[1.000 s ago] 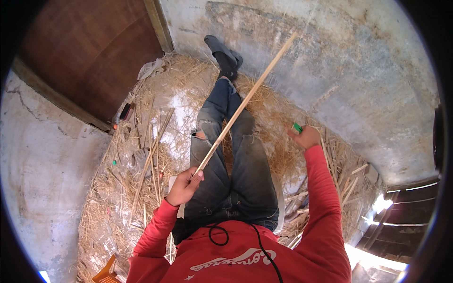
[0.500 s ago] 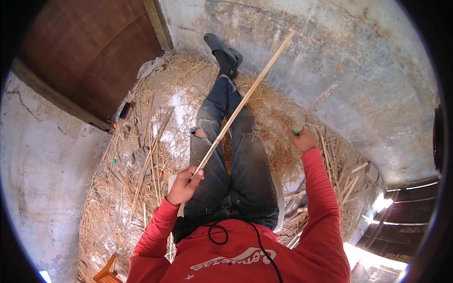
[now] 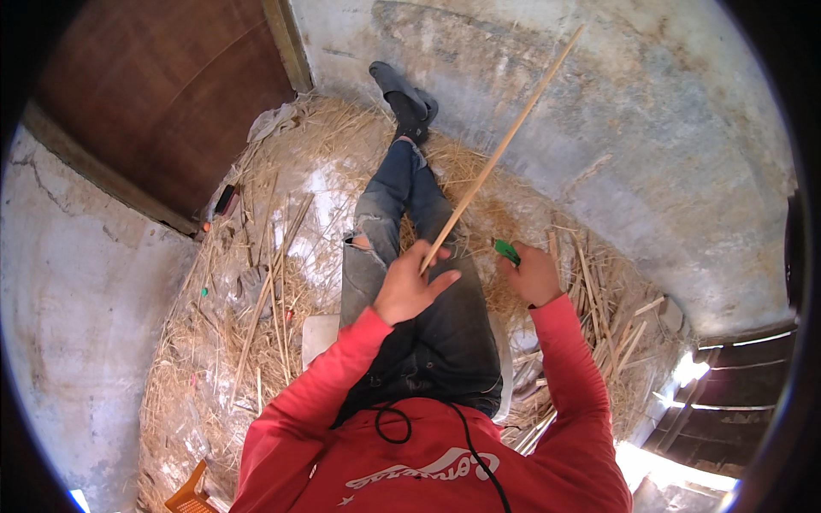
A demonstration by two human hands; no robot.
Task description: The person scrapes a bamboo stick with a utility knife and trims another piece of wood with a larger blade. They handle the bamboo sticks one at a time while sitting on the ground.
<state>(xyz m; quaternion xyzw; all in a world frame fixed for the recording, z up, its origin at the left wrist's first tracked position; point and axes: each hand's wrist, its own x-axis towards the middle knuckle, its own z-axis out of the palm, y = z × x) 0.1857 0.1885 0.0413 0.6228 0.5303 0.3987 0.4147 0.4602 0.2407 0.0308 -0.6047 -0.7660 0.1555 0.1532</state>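
Left hand (image 3: 409, 291): fingers clamped on lower end of slim wooden strip (image 3: 505, 147), thumb splayed aside; end hold apparently leaves most of length free. Strip slants up and right above jeans (image 3: 466, 346), far end seen against wall (image 3: 676, 162); whether touching, cannot tell. Right hand (image 3: 536, 278): closed on small green object (image 3: 506, 250), just beside strip, apart from it; exact kind unclear. Legs outstretched, presumably for steady seat. Straw (image 3: 201, 359) covers floor.
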